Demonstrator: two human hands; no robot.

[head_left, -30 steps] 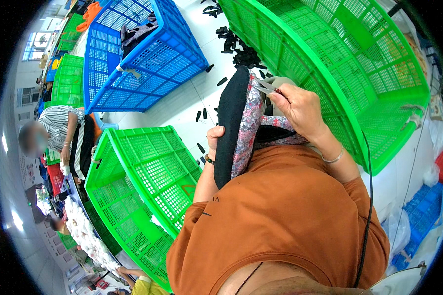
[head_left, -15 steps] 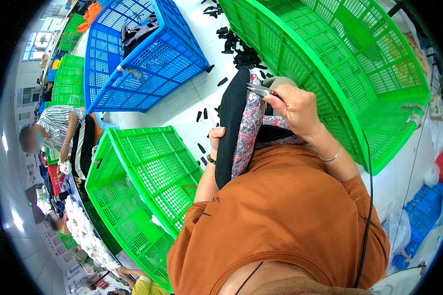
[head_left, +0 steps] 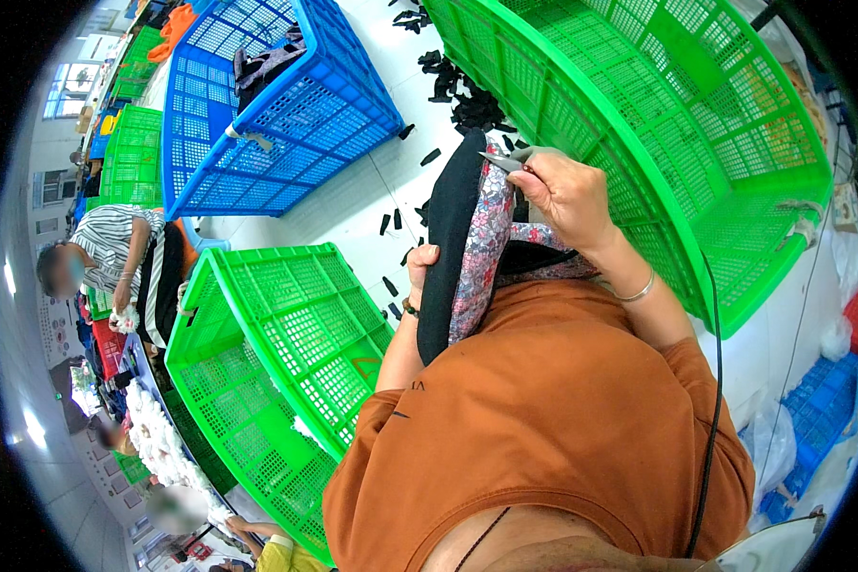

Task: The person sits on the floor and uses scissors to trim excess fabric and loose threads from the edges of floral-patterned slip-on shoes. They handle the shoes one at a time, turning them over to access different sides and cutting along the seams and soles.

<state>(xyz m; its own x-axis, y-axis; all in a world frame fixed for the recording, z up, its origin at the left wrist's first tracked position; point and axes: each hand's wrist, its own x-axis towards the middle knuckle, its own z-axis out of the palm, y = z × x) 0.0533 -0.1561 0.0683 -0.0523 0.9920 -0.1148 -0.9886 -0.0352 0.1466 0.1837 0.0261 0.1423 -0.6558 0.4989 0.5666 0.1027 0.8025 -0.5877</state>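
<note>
Pinching a small pair of metal thread snips (head_left: pixel 501 160) at the far end of the work, the right hand (head_left: pixel 567 195) is seen clenched around the tool, its tip set against the upper edge of a fabric piece (head_left: pixel 467 253) with a black outer face and a floral lining. The piece is held upright against the orange shirt (head_left: pixel 543 429), apparently so that its edge is presented to the blades; it is gripped from the left side by the left hand (head_left: pixel 421 270), whose fingers are curled onto the black face. A white table (head_left: pixel 353 205) lies beneath, strewn with black offcuts (head_left: pixel 462 95) at the far side. A large green crate (head_left: pixel 658 124) stands to the right, a second green crate (head_left: pixel 276 353) near left, and a blue crate (head_left: pixel 267 105) far left. Farther left, a seated person in a striped top (head_left: pixel 114 253) is at work beside white pieces.
</note>
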